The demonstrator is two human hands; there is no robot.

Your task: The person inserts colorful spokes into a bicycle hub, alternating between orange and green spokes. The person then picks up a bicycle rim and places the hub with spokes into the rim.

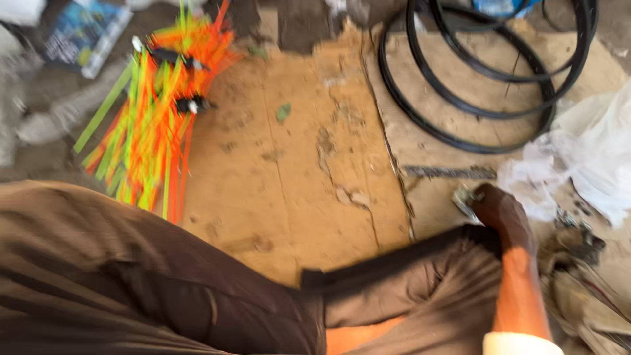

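Observation:
My right hand [501, 212] reaches down to the floor at the right, its fingers closed on a small grey metal part [464, 199] beside a crumpled white plastic bag [578, 161]. The picture is blurred, so the part's shape is unclear. My left hand is out of view. My knees in brown trousers [164, 283] fill the lower part of the view.
A bundle of orange and green plastic strips [158, 118] lies on the floor at the upper left. Black rubber tyres [486, 72] lie coiled at the upper right. Flattened brown cardboard [296, 151] covers the floor. Small dark metal bits [578, 230] lie near the bag.

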